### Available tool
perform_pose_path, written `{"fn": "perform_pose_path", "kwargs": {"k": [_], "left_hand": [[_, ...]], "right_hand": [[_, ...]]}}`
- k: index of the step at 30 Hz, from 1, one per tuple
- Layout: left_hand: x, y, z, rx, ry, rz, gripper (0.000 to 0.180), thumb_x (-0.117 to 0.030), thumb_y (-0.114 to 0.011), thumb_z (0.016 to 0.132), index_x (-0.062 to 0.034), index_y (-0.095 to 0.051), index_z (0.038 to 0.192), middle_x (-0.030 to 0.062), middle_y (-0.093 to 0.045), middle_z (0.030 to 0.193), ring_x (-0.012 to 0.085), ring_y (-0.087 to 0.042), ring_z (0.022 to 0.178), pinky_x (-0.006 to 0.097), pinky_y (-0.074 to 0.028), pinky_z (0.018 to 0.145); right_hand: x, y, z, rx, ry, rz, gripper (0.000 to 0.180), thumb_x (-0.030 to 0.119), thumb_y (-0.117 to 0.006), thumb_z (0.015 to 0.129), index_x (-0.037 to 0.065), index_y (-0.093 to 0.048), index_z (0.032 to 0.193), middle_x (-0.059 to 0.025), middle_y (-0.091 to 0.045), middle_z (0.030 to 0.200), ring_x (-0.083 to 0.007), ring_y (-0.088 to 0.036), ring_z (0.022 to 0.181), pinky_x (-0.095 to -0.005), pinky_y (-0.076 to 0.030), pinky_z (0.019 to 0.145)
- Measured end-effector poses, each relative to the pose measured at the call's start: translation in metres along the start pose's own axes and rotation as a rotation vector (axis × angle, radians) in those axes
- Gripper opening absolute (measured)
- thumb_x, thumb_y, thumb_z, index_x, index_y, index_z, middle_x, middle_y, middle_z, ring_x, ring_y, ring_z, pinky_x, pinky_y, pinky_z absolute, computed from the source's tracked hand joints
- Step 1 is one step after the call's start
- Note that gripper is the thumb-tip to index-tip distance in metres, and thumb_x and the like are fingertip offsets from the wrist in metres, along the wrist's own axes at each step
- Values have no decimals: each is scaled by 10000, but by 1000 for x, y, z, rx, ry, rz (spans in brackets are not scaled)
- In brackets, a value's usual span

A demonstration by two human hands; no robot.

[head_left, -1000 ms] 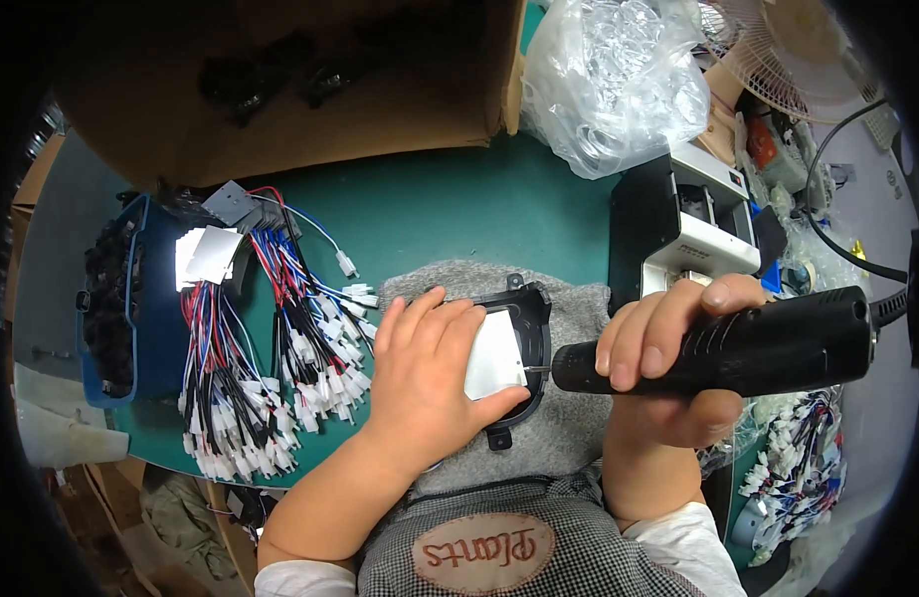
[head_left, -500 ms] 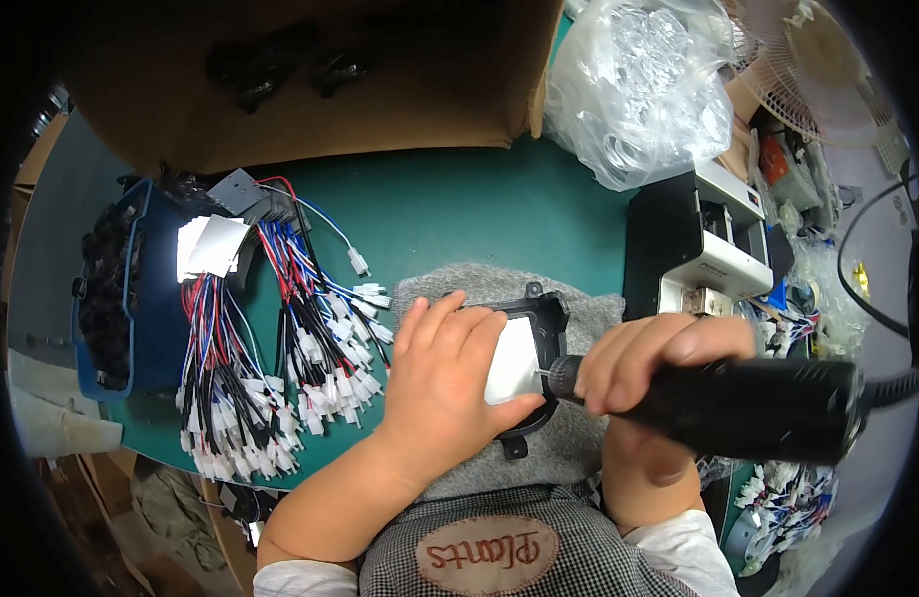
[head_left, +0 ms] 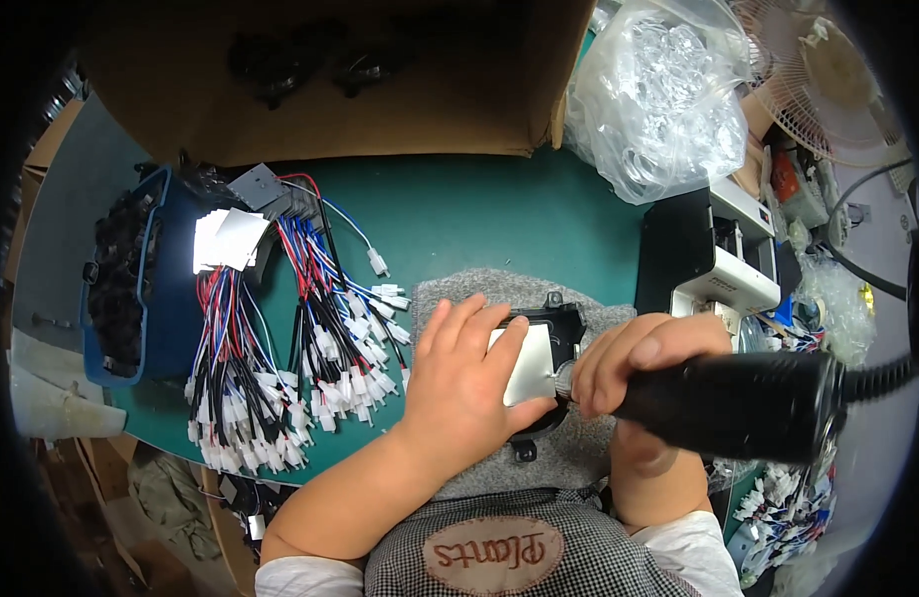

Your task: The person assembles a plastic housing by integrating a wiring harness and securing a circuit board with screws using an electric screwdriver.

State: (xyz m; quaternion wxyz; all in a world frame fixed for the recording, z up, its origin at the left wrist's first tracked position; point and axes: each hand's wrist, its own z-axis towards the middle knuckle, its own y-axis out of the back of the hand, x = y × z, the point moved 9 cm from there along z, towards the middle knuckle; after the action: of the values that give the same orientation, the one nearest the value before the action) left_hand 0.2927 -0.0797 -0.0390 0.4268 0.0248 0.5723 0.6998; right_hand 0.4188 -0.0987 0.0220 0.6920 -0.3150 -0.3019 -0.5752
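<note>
A black plastic housing (head_left: 571, 324) lies on a grey cloth (head_left: 479, 289), with a flat silver plate (head_left: 527, 366) set in it. My left hand (head_left: 459, 373) lies over the housing's left side, its fingers and thumb bent around the plate and pressing it down. In my right hand (head_left: 643, 363) is a black electric screwdriver (head_left: 738, 406), gripped near its front end and held almost level. Its tip meets the plate's right edge; a screw there is too small to make out. The left part of the housing is hidden under my left hand.
Left stand bundled wires with white connectors (head_left: 251, 418) and a blue bin (head_left: 146, 298) of black parts. A cardboard box (head_left: 459, 119) sits at the back, beside a clear plastic bag (head_left: 658, 109) of transparent pieces. A black-and-white machine (head_left: 718, 259) stands right, near a fan (head_left: 827, 70).
The whole view has shifted slightly, so things sit a little farther right. My left hand still presses on the plate, and the screwdriver stays at the plate's right edge.
</note>
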Motion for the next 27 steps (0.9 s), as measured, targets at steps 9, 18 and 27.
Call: {"fn": "perform_pose_path", "kwargs": {"k": [9, 18, 27], "left_hand": [[-7, -3, 3, 24, -67, -117, 788, -329, -890, 513, 3, -578, 1156, 151, -592, 1150, 395, -511, 1154, 472, -404, 996], [-28, -23, -4, 115, -114, -94, 794, -301, -894, 491, -9, -580, 1159, 152, -590, 1148, 396, -505, 1165, 479, -416, 990], [-34, -24, -2, 102, -116, -73, 799, -297, -891, 482, -5, -582, 1158, 156, -595, 1145, 396, -510, 1155, 476, -416, 989]], "right_hand": [[83, 85, -8, -346, 287, 2, 679, 500, -713, 811, 32, -389, 1181, -66, -523, 761, -177, -544, 560, -303, -496, 534], [94, 165, -57, -717, 259, -201, 602, 378, -735, 785, 42, -444, 1192, -71, -523, 751, -159, -537, 557, -303, -479, 545], [84, 174, -62, -748, 254, -216, 577, 378, -739, 784, 37, -443, 1143, -73, -511, 735, -157, -527, 559, -297, -481, 550]]}}
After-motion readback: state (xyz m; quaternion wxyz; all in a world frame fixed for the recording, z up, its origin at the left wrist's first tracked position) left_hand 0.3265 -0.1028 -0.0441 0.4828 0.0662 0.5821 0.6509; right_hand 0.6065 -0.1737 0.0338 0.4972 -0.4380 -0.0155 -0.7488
